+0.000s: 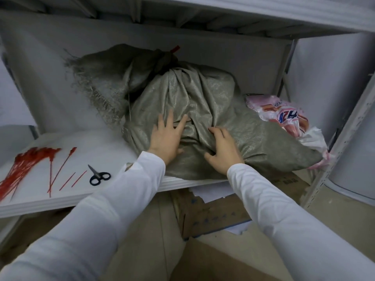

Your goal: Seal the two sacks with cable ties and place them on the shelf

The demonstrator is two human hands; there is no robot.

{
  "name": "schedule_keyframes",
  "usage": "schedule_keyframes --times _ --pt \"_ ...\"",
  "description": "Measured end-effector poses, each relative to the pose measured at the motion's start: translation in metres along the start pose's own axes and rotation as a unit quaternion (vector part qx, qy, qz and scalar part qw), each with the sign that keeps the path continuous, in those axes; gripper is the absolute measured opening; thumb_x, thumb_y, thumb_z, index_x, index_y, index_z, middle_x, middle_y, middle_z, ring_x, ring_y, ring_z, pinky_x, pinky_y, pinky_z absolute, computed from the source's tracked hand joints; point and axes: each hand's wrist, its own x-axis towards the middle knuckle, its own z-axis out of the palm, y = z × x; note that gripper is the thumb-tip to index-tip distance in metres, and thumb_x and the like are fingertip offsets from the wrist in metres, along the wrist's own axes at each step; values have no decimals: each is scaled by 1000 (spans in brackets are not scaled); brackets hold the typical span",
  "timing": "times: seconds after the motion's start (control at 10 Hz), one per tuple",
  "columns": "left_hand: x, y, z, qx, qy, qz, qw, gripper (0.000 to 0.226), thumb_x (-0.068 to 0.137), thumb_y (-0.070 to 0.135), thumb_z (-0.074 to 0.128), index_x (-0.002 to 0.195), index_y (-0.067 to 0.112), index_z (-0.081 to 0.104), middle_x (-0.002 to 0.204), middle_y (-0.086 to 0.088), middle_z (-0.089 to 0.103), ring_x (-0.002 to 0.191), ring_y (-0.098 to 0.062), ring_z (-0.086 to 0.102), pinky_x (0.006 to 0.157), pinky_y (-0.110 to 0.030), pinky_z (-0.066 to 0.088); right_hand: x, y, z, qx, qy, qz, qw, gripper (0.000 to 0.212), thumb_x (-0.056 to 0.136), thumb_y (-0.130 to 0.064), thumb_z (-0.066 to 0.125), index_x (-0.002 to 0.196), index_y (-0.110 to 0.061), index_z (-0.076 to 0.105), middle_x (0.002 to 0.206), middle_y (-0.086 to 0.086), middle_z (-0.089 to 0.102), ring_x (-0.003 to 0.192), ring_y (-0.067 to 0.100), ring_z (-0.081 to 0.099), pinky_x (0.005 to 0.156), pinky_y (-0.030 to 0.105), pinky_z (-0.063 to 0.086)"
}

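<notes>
One grey sack (203,110), its neck cinched by a red cable tie (175,48), lay on the shelf (85,191); both the left hand (165,136) and right hand (223,149) pressed it open-palmed. Any second sack was indistinguishable; spare ties (22,169) and scissors (98,176) lay leftward.

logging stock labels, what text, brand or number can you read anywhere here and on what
Pink and white plastic package right of the grey woven sack: large blue characters, upside down and blurred, unreadable.
Brown cardboard box under the white shelf: dark print, too small to read.
Nothing else carries text.
</notes>
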Motion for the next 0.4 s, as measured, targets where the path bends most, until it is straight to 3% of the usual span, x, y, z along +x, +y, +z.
schedule_keyframes --times 0.1,0.2,0.3,0.4 --pt "-23 -3 -25 18 0 15 1000 106 78 41 72 151 26 -2 158 -19 -3 144 -41 4 113 -50 23 -12 -17 -12 -2 -1 1 1000 76 80 -20 69 146 -16 31 153 5 29 137 26 34 112 42 33" --pt "-47 -5 -53 42 11 43 998 100 79 37 71 152 22 4 158 -19 2 145 -38 5 115 -49 21 -23 -35 -27 -10 0 -7 1000 58 83 -23 69 136 -15 47 143 4 40 128 25 45 106 41 40" --pt "-71 -8 -90 54 36 67 996 89 80 37 69 150 20 15 156 -17 13 144 -34 12 115 -49 20 -31 -57 -43 -7 39 -26 999 14 84 -29 69 88 -15 66 107 4 59 97 23 59 85 36 49" --pt "-98 -13 -125 61 77 93 991 78 78 34 70 144 18 31 151 -16 26 140 -32 24 114 -49 23 -38 -81 -58 3 66 -37 997 32 85 -30 67 59 -15 55 81 4 59 76 22 57 72 34 49"
